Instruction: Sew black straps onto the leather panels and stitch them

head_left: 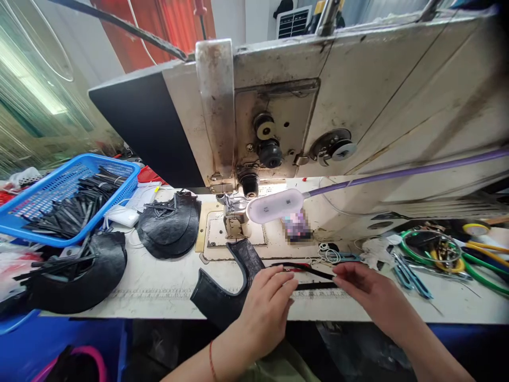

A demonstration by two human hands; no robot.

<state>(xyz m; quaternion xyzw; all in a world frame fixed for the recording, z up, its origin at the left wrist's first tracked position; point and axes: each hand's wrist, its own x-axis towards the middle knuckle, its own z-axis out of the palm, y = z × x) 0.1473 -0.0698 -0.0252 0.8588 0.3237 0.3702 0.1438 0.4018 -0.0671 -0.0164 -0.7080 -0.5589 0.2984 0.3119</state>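
Observation:
A thin black strip (312,270) runs between my two hands, just above the table's front part. My right hand (369,292) pinches its right end between thumb and fingertips. At the other end, the fingers of my left hand (268,305) are closed around the strip, and their grip is partly hidden. Beneath my left hand lies a black curved leather-like piece (222,298) with a U-shaped cutout, one arm of it reaching toward the presser foot (234,223) of the sewing machine (286,58). A second dark strip lies on the table below the held one.
A blue basket (133,178) full of black strips stands left. Stacked black curved pieces (167,233) and another pile (79,289) lie near it. A lamp (274,206) hangs by the needle area. Thread snips (413,276) and green-handled scissors (483,276) lie right.

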